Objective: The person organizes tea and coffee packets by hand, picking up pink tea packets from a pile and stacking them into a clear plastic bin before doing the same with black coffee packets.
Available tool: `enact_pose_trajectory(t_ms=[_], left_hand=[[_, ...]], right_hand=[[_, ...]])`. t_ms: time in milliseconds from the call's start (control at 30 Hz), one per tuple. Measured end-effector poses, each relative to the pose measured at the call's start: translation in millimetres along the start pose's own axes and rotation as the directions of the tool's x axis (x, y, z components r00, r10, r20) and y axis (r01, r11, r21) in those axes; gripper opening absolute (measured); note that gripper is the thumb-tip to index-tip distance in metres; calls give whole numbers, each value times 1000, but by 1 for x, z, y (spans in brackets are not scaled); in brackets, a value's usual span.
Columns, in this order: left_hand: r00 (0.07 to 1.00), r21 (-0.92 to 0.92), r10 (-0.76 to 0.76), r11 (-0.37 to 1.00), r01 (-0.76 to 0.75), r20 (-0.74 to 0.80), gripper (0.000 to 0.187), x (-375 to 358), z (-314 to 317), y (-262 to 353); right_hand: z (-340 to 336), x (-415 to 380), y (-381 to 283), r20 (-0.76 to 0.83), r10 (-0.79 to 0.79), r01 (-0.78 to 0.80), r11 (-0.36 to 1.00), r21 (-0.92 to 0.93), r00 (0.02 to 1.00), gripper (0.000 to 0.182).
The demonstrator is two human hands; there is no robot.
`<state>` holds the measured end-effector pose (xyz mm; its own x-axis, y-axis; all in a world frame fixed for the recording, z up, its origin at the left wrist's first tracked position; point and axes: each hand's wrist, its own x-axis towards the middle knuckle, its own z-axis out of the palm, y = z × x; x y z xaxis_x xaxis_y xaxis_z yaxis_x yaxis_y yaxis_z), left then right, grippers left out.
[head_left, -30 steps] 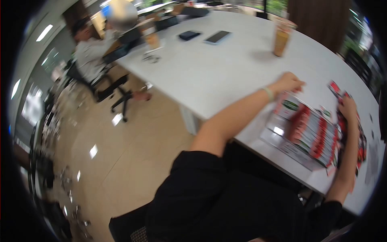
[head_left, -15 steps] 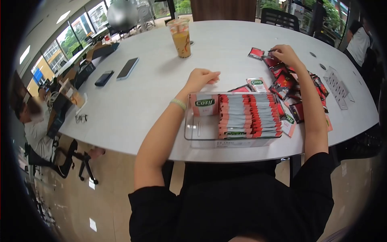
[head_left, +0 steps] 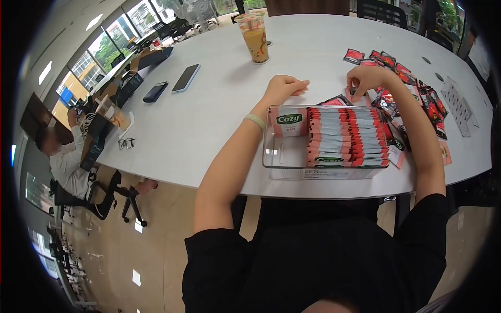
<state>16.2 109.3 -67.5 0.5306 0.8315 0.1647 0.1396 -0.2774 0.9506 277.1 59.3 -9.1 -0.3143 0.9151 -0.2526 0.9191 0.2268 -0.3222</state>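
A clear plastic box stands near the table's front edge. Tight rows of red, pink and grey sachets fill most of it, and a pink-and-white Cozy sachet faces me at its left end. Behind the box's left part my left hand rests on the table, fingers curled closed, nothing visible in them. My right hand reaches down behind the box's right part, its fingertips pinching a pink-and-white sachet, partly hidden by the hand. A heap of loose red and black sachets spreads beside my right forearm.
A drink cup stands at the back. Two phones, one light-edged and one dark, lie at the left, with glasses farther forward. A clear perforated holder lies at the right. A person sits at the far left.
My right hand has come back from the far end of the heap to the sachets just behind the box. The left hand stays closed on the table. The view has shifted.
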Motion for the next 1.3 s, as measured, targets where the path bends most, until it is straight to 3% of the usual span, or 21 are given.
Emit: enact_pose_trajectory(t_ms=[167,233,300,367,400,467,500,567,633,700,733,767,800,833,867,933,1067,1167,1300], left_hand=[[1000,-32,-9,999,9,13,34,6,0,-7],[1000,-30,-11,999,12,13,34,5,1,-3],[1000,17,-17,1000,17,10,35,3,0,-2],[1000,-28,-9,1000,10,10,34,3,0,-4],[1000,-76,4,997,-4,10,33,5,0,-5],[1000,-101,3,995,-2,9,33,7,0,-8],[1000,-128,1,992,0,8,32,8,1,-10],[1000,-139,5,990,-3,8,31,11,1,-15],[1000,-148,12,989,-10,8,30,0,3,-1],[954,-103,286,955,-277,85,26,-25,5,29],[960,-696,27,695,182,279,30,-35,-2,30],[964,-652,50,745,139,263,30,-36,-4,29],[978,-502,57,863,51,199,29,-29,-4,22],[987,-325,74,945,-25,141,29,-19,-4,15],[992,-196,71,979,-49,107,29,-9,-3,7],[995,-42,65,997,-62,72,29,3,-4,-2],[997,34,49,998,-51,59,31,10,-5,-12],[997,45,63,997,-65,45,31,12,-5,-12],[996,43,81,996,-82,36,31,9,-3,-14]], right_hand=[[-6,-3,4,-144,-9,-7,994,-106,990,34],[-8,-8,1,-160,60,-65,997,-30,985,28],[-13,-10,0,-186,18,-19,1000,-5,982,20],[-19,-7,3,-501,-266,142,952,-271,824,14],[-23,-10,-8,-502,-268,144,952,-272,822,14],[-26,-26,-51,-692,-271,190,963,-193,669,13],[-25,-31,-69,-688,-273,190,962,-196,673,13],[-19,-40,-102,-711,-295,452,891,35,638,15],[-14,-45,-128,-610,-434,595,800,79,663,15],[-6,-48,-151,-498,-557,648,761,13,664,16],[-5,-50,-162,-428,-591,633,772,-57,684,16],[-4,-51,-170,-353,-619,618,775,-131,701,17],[0,-51,-174,-350,-622,619,774,-137,700,17],[4,-49,-177,-300,-638,581,770,-263,709,18],[8,-46,-177,-248,-647,539,749,-386,721,20],[11,-40,-176,-201,-636,522,744,-417,745,21],[6,-42,-178,-158,-582,473,767,-434,798,24],[12,-37,-178,-218,-628,457,723,-518,747,28],[23,-25,-181,-246,-614,388,710,-588,750,36]])
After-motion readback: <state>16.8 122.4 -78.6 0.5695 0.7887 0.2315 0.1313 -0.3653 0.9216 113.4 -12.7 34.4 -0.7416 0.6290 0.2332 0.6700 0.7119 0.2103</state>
